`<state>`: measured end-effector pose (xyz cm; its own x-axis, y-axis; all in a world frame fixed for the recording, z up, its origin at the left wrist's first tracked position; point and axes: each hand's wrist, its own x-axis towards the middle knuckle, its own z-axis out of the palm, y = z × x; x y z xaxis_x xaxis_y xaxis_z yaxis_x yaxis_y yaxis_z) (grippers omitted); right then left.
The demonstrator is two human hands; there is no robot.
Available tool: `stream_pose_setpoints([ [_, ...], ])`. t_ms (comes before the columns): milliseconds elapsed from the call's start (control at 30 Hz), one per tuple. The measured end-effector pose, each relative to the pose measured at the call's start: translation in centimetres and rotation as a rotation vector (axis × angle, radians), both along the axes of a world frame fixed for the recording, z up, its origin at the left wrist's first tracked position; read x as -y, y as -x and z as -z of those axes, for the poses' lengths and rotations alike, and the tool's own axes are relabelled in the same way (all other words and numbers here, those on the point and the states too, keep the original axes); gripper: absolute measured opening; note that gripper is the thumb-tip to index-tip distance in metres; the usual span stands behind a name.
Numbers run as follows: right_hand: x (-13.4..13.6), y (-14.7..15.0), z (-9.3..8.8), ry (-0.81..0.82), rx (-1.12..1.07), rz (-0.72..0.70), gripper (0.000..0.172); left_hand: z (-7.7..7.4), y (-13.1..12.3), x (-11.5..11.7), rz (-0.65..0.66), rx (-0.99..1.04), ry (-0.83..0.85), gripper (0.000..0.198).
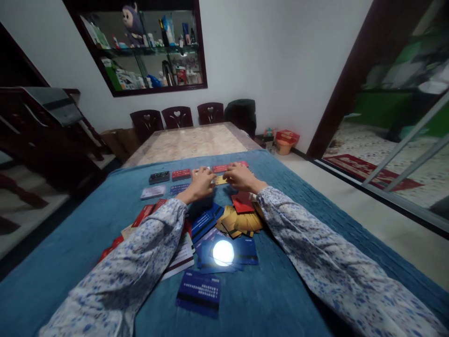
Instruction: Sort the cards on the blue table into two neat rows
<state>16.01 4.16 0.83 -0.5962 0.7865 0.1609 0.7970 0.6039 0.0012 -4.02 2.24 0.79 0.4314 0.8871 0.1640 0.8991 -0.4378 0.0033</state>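
Observation:
Both my arms, in speckled white sleeves, reach forward over a blue cloth point(287, 281). My left hand point(201, 183) and my right hand point(240, 178) meet over a gold card point(220, 179), fingers bent down onto it. Whether they pinch it or only press it is unclear. Beyond the hands runs a row of cards: a black one point(159, 177), a red one point(181, 174) and more red ones point(220, 168). Two pale cards point(153, 192) lie in a nearer row. Under my forearms lies a loose pile of blue cards point(206, 222), gold cards point(242, 222) and red cards point(242, 204).
A lone blue card point(199, 292) lies nearest me; a bright glare spot point(223, 252) sits on the blue pile. Behind the cloth stands a marble-topped table point(189, 142) with dark chairs point(177, 117). A wall cabinet point(147, 47) holds bottles. A glass door point(403, 140) is on the right.

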Motion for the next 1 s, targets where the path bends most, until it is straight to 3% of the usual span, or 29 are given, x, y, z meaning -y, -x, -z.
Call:
stream_pose_setpoints([
  [267,2.5,2.5,0.8,0.038,-0.006,-0.126,0.029,1.1,3.6,5.1,0.004,0.036,0.048,0.035],
  [600,2.3,4.3,3.6,0.006,-0.096,-0.283,0.025,1.2,6.2,9.9,-0.004,0.024,0.180,0.045],
  [767,2.3,4.7,4.5,0.007,-0.142,-0.382,0.024,1.4,6.2,10.5,-0.041,0.011,0.239,0.050],
  [1000,2.7,4.3,3.7,0.038,-0.210,-0.574,0.032,2.2,5.9,9.9,-0.074,0.027,0.173,0.044],
])
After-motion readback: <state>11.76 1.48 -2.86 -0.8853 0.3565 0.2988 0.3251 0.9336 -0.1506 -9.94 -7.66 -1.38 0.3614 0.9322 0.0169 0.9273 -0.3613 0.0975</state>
